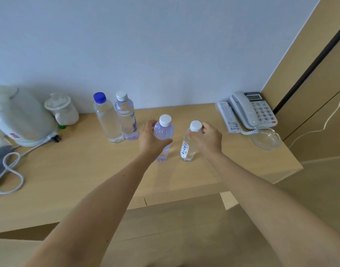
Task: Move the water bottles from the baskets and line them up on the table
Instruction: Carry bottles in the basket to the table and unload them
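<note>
Near the table (pixel 69 170) middle, with bare wood toward its front edge, four bottles stand: left hand (pixel 150 140) wrapped round the purple bottle (pixel 164 132), right hand (pixel 208 138) gripping the labelled bottle (pixel 187 149); two more (pixel 109 120) at the wall.

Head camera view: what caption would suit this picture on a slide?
Left hand and right hand each hold a water bottle upright on the wooden table, near two bottles already standing by the wall.

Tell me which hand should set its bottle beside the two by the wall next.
Left, probably. The left hand holds the tinted bottle nearest the standing pair. The right hand grips the labelled bottle by its neck, farther away.
</note>
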Demonstrator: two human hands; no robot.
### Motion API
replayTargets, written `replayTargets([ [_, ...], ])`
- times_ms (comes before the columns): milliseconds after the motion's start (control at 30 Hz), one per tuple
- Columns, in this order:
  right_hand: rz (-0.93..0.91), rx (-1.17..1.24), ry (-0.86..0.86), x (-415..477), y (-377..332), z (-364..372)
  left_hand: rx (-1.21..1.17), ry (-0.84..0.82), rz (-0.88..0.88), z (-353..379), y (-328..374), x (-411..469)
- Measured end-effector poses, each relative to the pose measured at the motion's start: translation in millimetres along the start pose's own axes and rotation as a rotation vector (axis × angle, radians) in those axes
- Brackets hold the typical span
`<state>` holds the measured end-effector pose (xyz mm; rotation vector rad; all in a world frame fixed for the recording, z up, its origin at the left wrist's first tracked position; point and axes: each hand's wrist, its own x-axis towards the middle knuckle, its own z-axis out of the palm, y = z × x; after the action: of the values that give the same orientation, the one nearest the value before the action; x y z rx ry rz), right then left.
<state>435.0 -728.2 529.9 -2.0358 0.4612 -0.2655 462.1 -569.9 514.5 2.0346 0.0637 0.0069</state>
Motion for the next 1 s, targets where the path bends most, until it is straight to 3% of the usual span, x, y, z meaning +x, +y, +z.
replayTargets([
  [367,-0.021,0.100,-0.075,-7.3,9.7,-1.1,0.024,0.013,0.023,1.3,-6.0,-2.9],
  [533,0.193,0.026,-0.099,-29.2,19.4,8.7,0.049,-0.041,-0.052,-17.3,-16.1,-20.1],
  [667,0.301,-0.077,-0.309,-59.8,24.2,31.0,0.105,-0.006,-0.077,-51.1,-34.6,-51.2],
  [833,0.089,-0.255,-0.600,-114.1,-27.9,99.6,0.162,0.024,-0.222,-137.9,-85.6,-104.1],
  [1000,-0.066,-0.331,-0.820,-212.1,-84.9,196.7,0.137,0.201,-0.466,-259.3,-156.1,-198.2],
])
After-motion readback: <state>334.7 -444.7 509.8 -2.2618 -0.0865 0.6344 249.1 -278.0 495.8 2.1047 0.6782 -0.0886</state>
